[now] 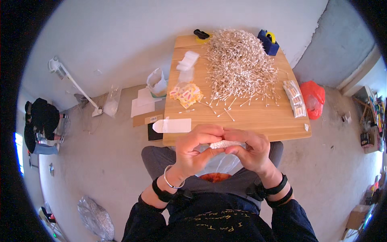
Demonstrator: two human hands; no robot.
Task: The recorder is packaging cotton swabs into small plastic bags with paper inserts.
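My left hand (201, 147) and my right hand (250, 148) meet just off the table's front edge, above my lap. Between their fingers and thumbs they grip a bundle of cotton swabs (224, 144), whose packed white tips face me. Most of the bundle is covered by my fingers. Beyond it, a large heap of loose cotton swabs (242, 66) spreads over the wooden table (201, 111), with several strays at its near side. A flat white pouch (174, 125) lies at the front left corner, close to my left hand.
Small printed cards (187, 94) lie on the table's left side; filled packs (294, 99) line its right. A blue tape dispenser (269, 43) stands at the back right. Left of the table is a bin (156, 82); a red bag (312, 101) sits on the floor to the right.
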